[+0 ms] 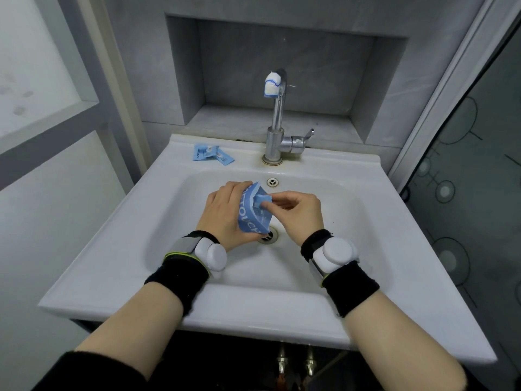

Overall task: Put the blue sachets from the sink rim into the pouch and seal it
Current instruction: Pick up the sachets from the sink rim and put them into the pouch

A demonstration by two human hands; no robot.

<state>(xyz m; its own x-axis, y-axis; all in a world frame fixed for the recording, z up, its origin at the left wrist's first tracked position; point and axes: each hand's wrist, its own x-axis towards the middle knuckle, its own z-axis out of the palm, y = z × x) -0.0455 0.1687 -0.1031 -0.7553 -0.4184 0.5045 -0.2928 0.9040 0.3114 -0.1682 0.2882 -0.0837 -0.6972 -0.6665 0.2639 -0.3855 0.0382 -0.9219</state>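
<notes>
Over the white sink basin (324,221), my left hand (225,213) grips a blue pouch (252,215) with white lettering, its mouth facing right. My right hand (298,213) pinches a small blue sachet (260,199) at the pouch's opening, partly inside it. Two more blue sachets (210,154) lie overlapping on the sink's back left rim, left of the tap and well beyond both hands.
A chrome tap (277,128) with a wrapped spout stands at the back middle of the rim, its lever pointing right. The drain (267,235) sits just under the pouch. A tiled wall niche is behind, a window frame at left, a glass door at right.
</notes>
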